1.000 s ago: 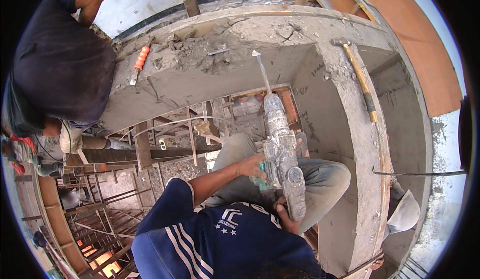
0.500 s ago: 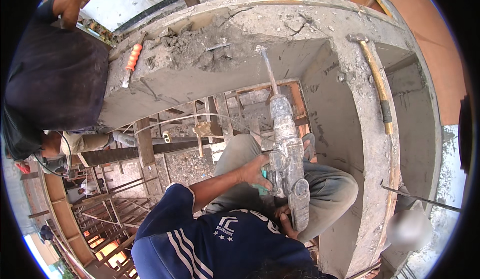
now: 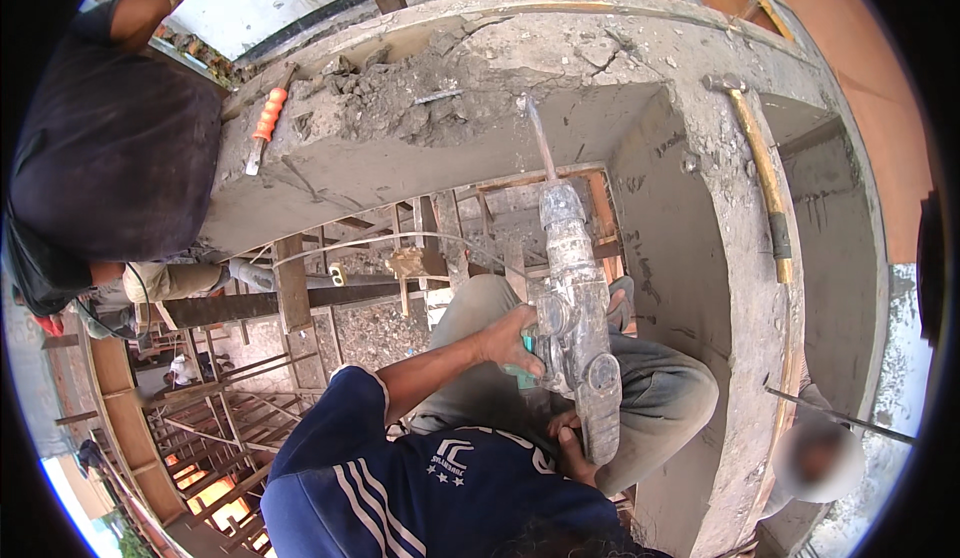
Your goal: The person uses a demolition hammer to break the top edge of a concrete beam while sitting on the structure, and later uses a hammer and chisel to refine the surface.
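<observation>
A grey, dust-covered demolition hammer (image 3: pixel 577 283) lies lengthwise over my lap and points away from me. My left hand (image 3: pixel 510 342) is closed round its green side handle (image 3: pixel 528 363). At the rear end, my right hand (image 3: pixel 573 450) is wrapped round the back grip, partly hidden under the housing. The long steel chisel (image 3: pixel 540 140) reaches forward, its tip against the near edge of the concrete beam (image 3: pixel 560 58). Left of the tip, the beam's upper edge is broken into rough rubble (image 3: pixel 390 103).
On the beam's left lies an orange-handled chisel (image 3: pixel 268 115). A wooden-handled hammer (image 3: pixel 762 173) rests on the right-hand beam. At far left a person in dark clothes (image 3: pixel 115 138) stands close. Another person (image 3: pixel 815 458) is at lower right. Timber props and scaffolding (image 3: pixel 225 408) fill the space below.
The view has shifted slightly. Both hands keep their grip, and the chisel tip stays at about the same spot on the beam edge.
</observation>
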